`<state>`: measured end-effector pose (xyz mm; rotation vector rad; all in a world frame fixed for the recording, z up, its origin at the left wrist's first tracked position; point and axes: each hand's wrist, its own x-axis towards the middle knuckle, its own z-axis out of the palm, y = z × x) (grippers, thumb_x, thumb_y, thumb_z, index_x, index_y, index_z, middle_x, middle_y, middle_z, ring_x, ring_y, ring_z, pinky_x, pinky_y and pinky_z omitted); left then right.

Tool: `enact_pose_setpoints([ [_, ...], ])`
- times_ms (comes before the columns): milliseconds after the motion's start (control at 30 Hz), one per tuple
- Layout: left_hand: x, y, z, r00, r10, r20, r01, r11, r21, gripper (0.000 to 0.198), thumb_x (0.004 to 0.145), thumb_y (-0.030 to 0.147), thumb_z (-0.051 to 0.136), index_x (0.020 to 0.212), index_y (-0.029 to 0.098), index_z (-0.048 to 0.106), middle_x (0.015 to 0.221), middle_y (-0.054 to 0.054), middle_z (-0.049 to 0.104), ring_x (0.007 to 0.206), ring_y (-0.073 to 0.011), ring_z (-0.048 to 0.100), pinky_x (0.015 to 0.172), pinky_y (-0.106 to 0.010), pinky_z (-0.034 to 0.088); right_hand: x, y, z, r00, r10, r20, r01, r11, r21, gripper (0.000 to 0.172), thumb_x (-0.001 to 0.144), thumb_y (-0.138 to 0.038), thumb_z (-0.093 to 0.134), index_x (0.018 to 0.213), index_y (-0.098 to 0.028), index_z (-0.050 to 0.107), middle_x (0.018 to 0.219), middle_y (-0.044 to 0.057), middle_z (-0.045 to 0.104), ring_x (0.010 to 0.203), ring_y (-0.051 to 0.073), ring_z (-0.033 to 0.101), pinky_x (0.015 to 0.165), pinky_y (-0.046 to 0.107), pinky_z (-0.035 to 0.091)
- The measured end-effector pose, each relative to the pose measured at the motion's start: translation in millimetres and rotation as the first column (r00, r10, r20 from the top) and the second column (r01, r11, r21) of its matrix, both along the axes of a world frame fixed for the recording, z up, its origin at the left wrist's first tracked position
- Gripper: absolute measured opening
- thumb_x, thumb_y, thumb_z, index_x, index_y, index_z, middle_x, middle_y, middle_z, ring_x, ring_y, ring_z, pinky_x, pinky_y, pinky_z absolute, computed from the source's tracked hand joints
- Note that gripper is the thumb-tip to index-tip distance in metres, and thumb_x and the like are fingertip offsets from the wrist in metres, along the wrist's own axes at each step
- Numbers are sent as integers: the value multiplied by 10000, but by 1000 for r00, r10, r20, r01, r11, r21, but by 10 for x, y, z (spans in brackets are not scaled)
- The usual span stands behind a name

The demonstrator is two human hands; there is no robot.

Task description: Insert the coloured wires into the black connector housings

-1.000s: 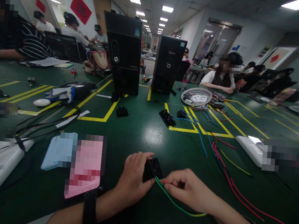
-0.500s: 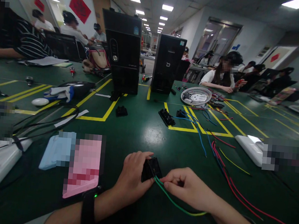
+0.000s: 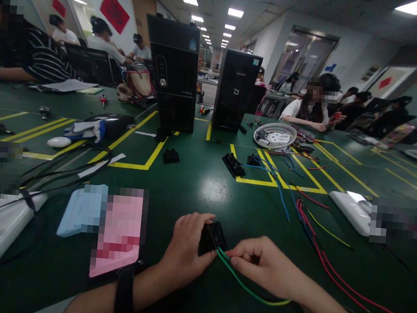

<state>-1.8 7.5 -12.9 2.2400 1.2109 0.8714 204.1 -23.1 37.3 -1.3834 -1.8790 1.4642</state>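
Low in the middle of the head view, my left hand (image 3: 189, 245) is wrapped round a small black plastic part (image 3: 217, 236) on the green table. Its fingers lie along the part's far and left sides and the thumb is at the near edge. Green wires (image 3: 236, 277) run from the part's near edge, and one shows a yellow stretch beside my right wrist. My right hand (image 3: 266, 264) is closed in a pinch on a green wire close to the part. The fingers hide some of that wire.
Black plastic pieces (image 3: 233, 164) and loose blue wires (image 3: 281, 196) lie ahead, with red wires (image 3: 326, 257) to the right. A white basket (image 3: 275, 135) and two black computer towers (image 3: 172, 75) stand farther back. Pink (image 3: 120, 226) and blue cases lie left. Other people sit around.
The whole view has shifted slightly. Both hands keep nearly the same hold on the black part and the green wire.
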Motion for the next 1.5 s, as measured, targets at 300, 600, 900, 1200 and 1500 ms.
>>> enact_pose_setpoints([
  [300,2,-4,2,1000,0,5,0,1000,7,529,707,242,678,1181,245,443,1028,-60,576,973,-277,535,882,-463,368,-14,31,52,998,-40,-56,39,999,-21,340,847,-418,558,822,-98,668,536,-65,383,491,60,297,454,195,227],
  [600,-2,-5,1,1000,-2,6,2,1000,10,517,713,227,674,1178,240,449,1035,-60,579,986,-278,533,891,-471,368,60,0,1,976,43,215,-109,946,306,145,827,-244,565,895,-173,671,519,-86,400,458,53,361,471,185,263],
  [900,3,-14,-11,1000,-11,-20,11,1000,13,526,720,219,675,1191,228,440,1050,-60,571,996,-270,527,904,-469,362,-50,-68,12,970,-61,237,-89,814,574,169,853,-204,531,876,-172,695,695,12,672,613,99,590,579,208,369],
  [1200,5,-9,-13,999,-13,-32,13,1000,-1,559,709,204,682,1203,232,422,1061,-55,561,1008,-266,514,912,-461,349,34,-38,28,933,112,342,-277,828,487,189,877,-221,520,941,-187,695,604,-11,618,530,88,535,520,208,333],
  [1500,-7,-2,-29,999,-22,-40,23,1000,19,542,725,232,671,1206,237,422,1070,-59,564,1009,-268,515,905,-456,350,16,-45,-12,978,-18,208,-119,771,626,142,878,-206,546,920,-190,680,749,3,699,663,101,632,617,198,407],
])
